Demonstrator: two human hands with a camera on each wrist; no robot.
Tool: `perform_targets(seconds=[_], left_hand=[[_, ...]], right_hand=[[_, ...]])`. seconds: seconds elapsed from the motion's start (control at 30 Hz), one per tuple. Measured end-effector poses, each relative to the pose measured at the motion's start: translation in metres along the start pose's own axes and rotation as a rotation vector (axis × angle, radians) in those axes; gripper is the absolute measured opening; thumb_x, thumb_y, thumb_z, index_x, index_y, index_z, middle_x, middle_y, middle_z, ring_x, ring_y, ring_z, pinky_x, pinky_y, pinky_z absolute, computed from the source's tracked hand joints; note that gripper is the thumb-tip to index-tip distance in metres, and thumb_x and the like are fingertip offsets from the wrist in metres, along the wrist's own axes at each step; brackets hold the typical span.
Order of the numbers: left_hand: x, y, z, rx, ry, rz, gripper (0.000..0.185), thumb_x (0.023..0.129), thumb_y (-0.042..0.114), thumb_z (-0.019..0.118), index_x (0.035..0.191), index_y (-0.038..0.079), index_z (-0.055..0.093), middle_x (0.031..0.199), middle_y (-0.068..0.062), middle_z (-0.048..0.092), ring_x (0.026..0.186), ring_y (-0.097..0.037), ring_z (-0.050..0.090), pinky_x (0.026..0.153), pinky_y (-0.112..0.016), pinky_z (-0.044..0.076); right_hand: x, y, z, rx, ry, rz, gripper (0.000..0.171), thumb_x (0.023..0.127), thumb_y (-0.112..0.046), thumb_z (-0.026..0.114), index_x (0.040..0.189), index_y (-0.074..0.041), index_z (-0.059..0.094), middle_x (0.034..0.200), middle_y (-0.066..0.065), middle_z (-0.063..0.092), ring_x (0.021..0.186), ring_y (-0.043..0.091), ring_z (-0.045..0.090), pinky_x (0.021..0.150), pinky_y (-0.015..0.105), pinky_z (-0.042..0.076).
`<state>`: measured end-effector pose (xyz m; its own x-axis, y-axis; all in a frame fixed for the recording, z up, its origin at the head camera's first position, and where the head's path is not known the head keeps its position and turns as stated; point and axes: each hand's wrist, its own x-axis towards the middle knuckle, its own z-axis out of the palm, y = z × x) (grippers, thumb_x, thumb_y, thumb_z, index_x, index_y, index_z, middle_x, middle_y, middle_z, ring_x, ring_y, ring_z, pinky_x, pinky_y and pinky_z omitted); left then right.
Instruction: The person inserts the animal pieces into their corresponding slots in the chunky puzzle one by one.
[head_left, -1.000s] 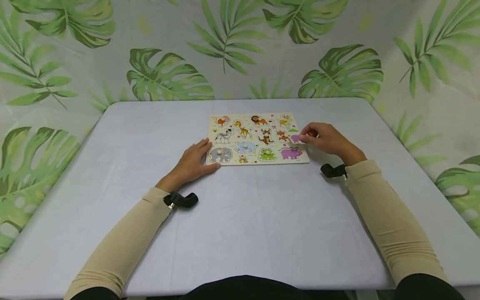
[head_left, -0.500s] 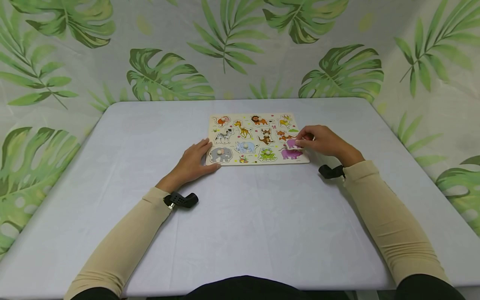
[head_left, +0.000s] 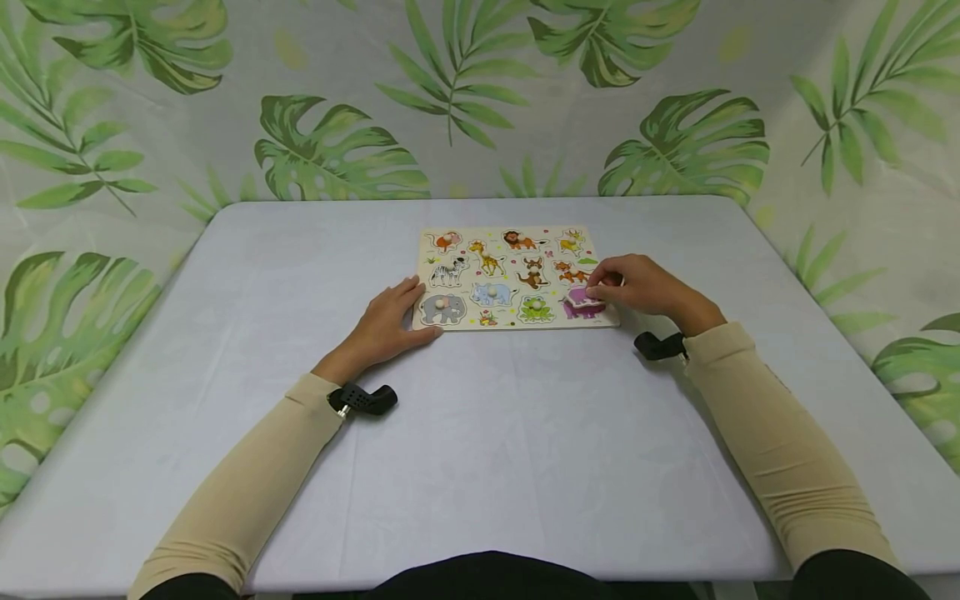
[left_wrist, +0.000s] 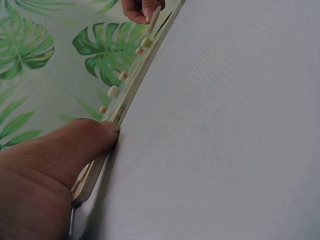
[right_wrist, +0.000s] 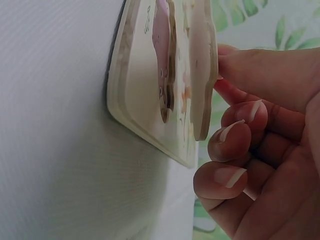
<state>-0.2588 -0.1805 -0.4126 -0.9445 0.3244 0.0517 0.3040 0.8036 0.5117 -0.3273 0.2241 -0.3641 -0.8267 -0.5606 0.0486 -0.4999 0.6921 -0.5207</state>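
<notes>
Our right hand (head_left: 637, 287) pinches a purple puzzle piece (head_left: 583, 298), tilted just above its slot at the near right corner of the puzzle board (head_left: 480, 321). Our left hand (head_left: 386, 321) lies flat with relaxed fingers, thumb against the board's near left edge. We judge we are seating the piece; next it needs lining up with its cutout and lowering flat.

I see a pale grey table (head_left: 480, 467). Behind it hangs a leaf-printed backdrop (head_left: 480, 92). Light looks even.
</notes>
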Motion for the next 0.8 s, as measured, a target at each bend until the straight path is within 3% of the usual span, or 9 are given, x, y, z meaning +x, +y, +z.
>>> perform_targets(seconds=[0.8], left_hand=[[-0.0006,0.0021,-0.0015,-0.007,-0.002,0.006,0.086,0.086,0.047,0.068,0.150,0.002,0.032,0.159,-0.013,0.021,0.146,-0.033,0.015,0.118,-0.049,0.011]], right_hand=[[0.0028,0.0000,0.0055,0.032,-0.073,0.022,0.015,0.088,-0.024,0.072,0.090,-0.010,0.069,0.076,0.001,0.062,0.070,0.019,0.051,0.061,0.030,0.041]])
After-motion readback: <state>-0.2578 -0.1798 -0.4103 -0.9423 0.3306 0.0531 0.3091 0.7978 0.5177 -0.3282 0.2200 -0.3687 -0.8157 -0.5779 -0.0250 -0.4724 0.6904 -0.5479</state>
